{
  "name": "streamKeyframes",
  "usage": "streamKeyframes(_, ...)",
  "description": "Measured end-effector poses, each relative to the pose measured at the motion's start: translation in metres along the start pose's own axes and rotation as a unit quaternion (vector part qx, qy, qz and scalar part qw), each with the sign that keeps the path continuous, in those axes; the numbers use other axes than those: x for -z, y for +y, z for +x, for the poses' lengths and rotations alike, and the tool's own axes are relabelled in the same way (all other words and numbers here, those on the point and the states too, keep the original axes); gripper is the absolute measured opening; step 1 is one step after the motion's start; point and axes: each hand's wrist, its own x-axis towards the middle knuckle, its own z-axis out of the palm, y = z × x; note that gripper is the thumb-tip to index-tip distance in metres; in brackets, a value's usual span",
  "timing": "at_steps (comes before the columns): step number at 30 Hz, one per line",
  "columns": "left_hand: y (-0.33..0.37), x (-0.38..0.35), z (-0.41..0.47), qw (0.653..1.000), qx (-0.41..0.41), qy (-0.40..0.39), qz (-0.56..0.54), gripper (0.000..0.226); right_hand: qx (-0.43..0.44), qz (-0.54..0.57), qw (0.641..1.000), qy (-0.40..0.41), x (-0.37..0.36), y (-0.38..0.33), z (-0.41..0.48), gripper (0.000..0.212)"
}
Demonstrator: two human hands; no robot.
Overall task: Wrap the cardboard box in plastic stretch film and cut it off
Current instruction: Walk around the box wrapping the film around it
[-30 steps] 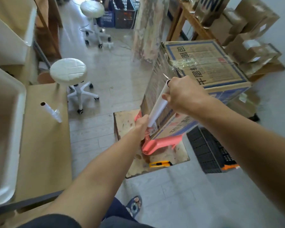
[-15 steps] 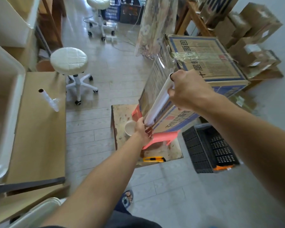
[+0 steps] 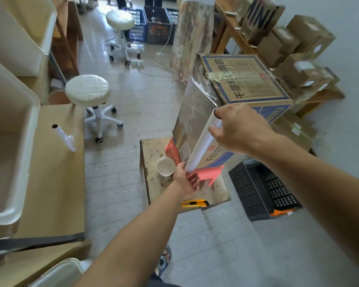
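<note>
1. Cardboard box (image 3: 243, 79) sits on a pink plastic stool (image 3: 207, 172), which stands on a low stained table (image 3: 218, 193). Clear film already covers the box's left face, wrinkled at the upper near corner.
2. Stretch film roll (image 3: 202, 145) is held tilted against the box's near vertical edge, top end toward the box top, bottom end by the stool.
3. Right hand (image 3: 239, 129) is wrapped around the roll's top end, thumb at the core opening. It sits in front of the box's near face, just below the top edge.
4. Left hand (image 3: 186, 179) supports the roll's bottom end, fingers curled under it; exact hold not clear.
5. Paper cup (image 3: 165, 166) on the table just left of the left hand; yellow utility knife (image 3: 195, 203) at the table's near edge, below that hand.
</note>
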Motion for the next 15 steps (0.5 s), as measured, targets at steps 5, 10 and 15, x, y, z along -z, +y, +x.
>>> streamKeyframes(5,-0.025,-0.019,-0.003,1.000,0.019,-0.010,-0.018,0.043,-0.013,0.004,1.000,-0.015,-0.005,0.023,-0.023,0.034)
streamKeyframes(10,-0.046,-0.042,0.005,0.995,0.014,-0.024,-0.091,0.044,0.009,0.039,0.999,-0.007,-0.007,0.052,-0.040,0.050)
streamKeyframes(15,-0.079,-0.074,0.027,0.989,-0.010,-0.060,-0.133,0.045,0.055,0.021,0.998,0.008,-0.022,0.102,-0.045,0.041)
